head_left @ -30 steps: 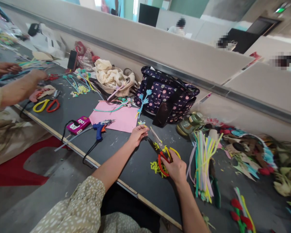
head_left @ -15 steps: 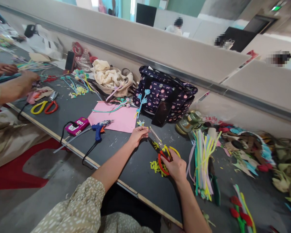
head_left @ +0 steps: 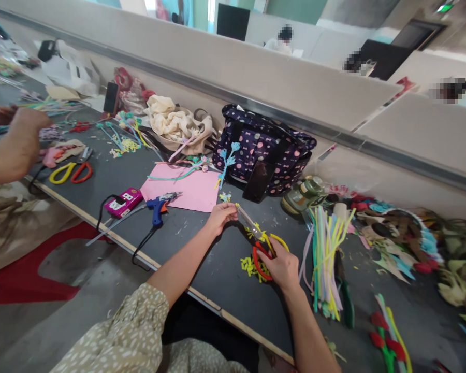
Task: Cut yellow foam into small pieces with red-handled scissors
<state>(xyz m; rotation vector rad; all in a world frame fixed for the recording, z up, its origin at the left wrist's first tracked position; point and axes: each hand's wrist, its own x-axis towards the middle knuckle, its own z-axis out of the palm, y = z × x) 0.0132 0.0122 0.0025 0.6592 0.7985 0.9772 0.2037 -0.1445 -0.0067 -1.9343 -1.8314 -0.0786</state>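
Currently, a small yellow piece (head_left: 237,205) is pinched at the fingertips of the left hand (head_left: 221,218), thumb and fingers closed; most of it is covered by them, so its length cannot be told. The scissors (head_left: 252,227) are gripped by the right hand (head_left: 281,267), with fingers curled round the handles. Blades look nearly together, tips right by the yellow piece, just past the left fingertips; contact cannot be confirmed. Under and below the scissors, yellow snippets (head_left: 251,267) are heaped on the table (head_left: 225,280). Progress, as judged: cutting looks partway through, with a fair batch of snippets apparently done; how much of the pinched piece is left uncut cannot be seen. To the right of the right hand, a bundle of fuzzy sticks (head_left: 326,259) is left lying, apparently unused. Beyond the left hand, blue flowers (head_left: 230,158) are seen in front of the dotted bag (head_left: 258,139), seemingly assembled. Further left, the glue gun (head_left: 155,208) is left unheld, nozzle over the pink paper (head_left: 202,189).
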